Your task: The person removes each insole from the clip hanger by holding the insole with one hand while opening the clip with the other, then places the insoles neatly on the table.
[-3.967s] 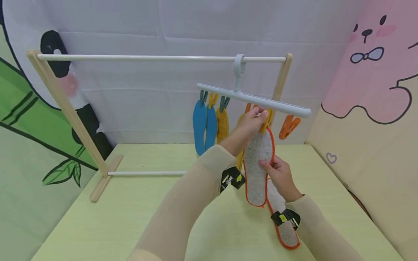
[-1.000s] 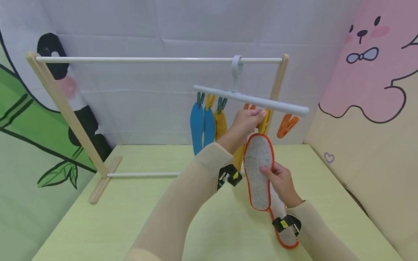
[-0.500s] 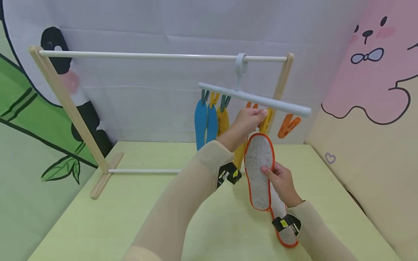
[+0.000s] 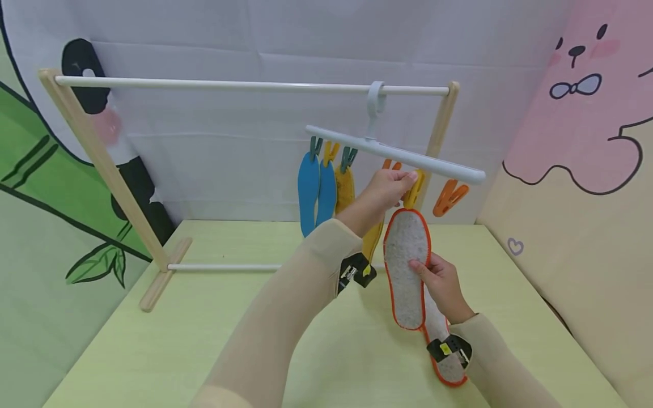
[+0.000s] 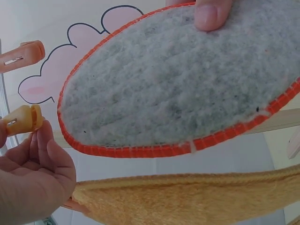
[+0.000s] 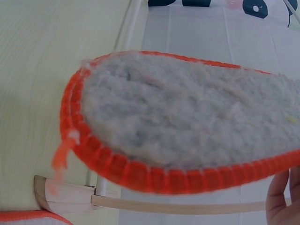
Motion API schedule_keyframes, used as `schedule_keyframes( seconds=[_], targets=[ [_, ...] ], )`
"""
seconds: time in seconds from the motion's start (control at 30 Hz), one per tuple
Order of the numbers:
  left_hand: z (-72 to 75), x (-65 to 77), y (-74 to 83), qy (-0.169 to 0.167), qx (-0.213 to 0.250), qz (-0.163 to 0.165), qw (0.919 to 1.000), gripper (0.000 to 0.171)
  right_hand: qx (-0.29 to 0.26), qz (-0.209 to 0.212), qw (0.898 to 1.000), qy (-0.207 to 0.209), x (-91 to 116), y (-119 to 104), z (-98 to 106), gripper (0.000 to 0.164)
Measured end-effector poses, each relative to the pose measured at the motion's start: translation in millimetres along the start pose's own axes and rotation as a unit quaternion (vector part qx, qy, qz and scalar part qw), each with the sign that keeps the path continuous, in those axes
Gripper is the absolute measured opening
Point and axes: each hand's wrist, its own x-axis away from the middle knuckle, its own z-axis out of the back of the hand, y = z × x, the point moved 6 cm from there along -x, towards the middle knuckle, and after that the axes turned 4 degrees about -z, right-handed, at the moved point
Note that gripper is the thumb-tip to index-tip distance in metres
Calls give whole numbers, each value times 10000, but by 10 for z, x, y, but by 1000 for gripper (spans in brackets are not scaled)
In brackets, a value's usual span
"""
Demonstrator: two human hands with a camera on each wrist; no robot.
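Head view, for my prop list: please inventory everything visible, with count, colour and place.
Table: 1, pale yellow-green, along the bottom.
Backdrop: panel count unclear, pale with cartoons, behind and beside.
Rack: 1, wood with white rods, on the table.
Hanger: 1, pale grey-blue, hooked on the rack.
Hanging insoles: 4, two blue, two yellow, clipped below the hanger.
Grey insoles: 2, grey with red edges, one held up, one on the table.
Clips: 6, two green, two yellow, two orange, below the hanger.
Wrist devices: 2, black, one per wrist.
Left hand: 1, beige-sleeved, pinching a yellow clip.
Right hand: 1, beige-sleeved, holding a grey insole.
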Motion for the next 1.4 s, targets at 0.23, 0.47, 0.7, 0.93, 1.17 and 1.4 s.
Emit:
schedule_keyframes(
  seconds=[0.23, 0.47, 0.7, 0.93, 1.17, 1.4],
  targets=[
    [-21, -6, 8, -246, -85, 6, 9997, 33, 25, 12, 10000, -41, 16, 10, 27, 23],
    [-34, -3, -8, -329, -63, -5, 9994, 35, 16, -41, 10000, 78, 35, 34, 72, 22],
    [-51, 4, -12, -297, -2, -23, 9996, 36, 110, -39, 9999, 10, 41, 39, 95, 23],
    [-79, 16, -14, -163, 64, 79, 9998, 37, 309, -426, 9986, 110, 50, 107, 183, 26],
    [-65, 5, -23, -230, 57, 31, 9997, 36, 310, -502, 9981, 172, 48, 125, 202, 27],
    [-54, 23, -24, -517, -13, -67, 9986, 34, 391, -582, 9974, 180, 58, 161, 205, 29]
  ],
)
